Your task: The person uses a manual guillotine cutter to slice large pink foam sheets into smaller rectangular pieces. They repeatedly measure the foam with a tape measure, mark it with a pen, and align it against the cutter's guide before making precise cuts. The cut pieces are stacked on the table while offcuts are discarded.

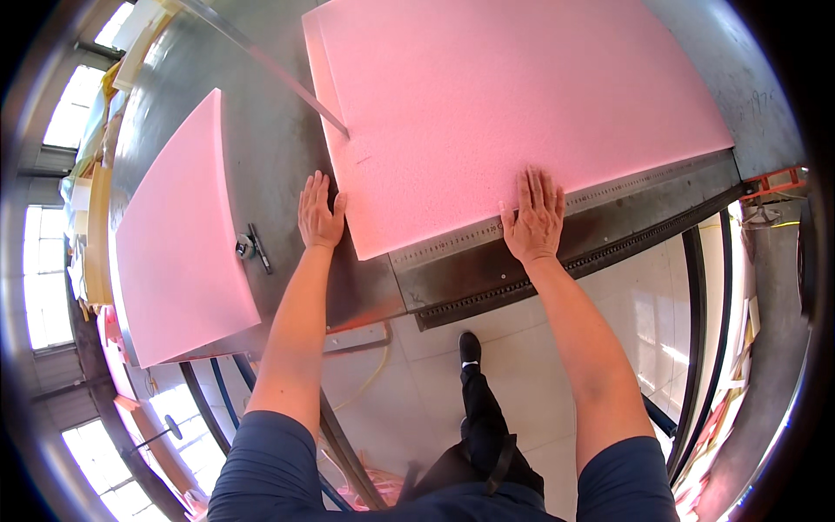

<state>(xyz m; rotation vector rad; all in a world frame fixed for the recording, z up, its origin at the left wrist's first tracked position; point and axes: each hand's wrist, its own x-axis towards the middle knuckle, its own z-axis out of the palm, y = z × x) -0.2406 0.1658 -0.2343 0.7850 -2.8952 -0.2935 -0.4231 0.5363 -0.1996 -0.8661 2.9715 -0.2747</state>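
Metal table (278,165) holds a pink foam sheet (504,96); keep the left hand (318,214) open flat at its side edge and the right hand (533,217) open flat on its near edge by the ruler (470,241).

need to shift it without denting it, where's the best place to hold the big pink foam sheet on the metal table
Hold the big flat pink foam sheet at its near corner and near edge, coming from the person's side. It lies flat on the metal table; left hand flanks the corner, right hand presses the edge.
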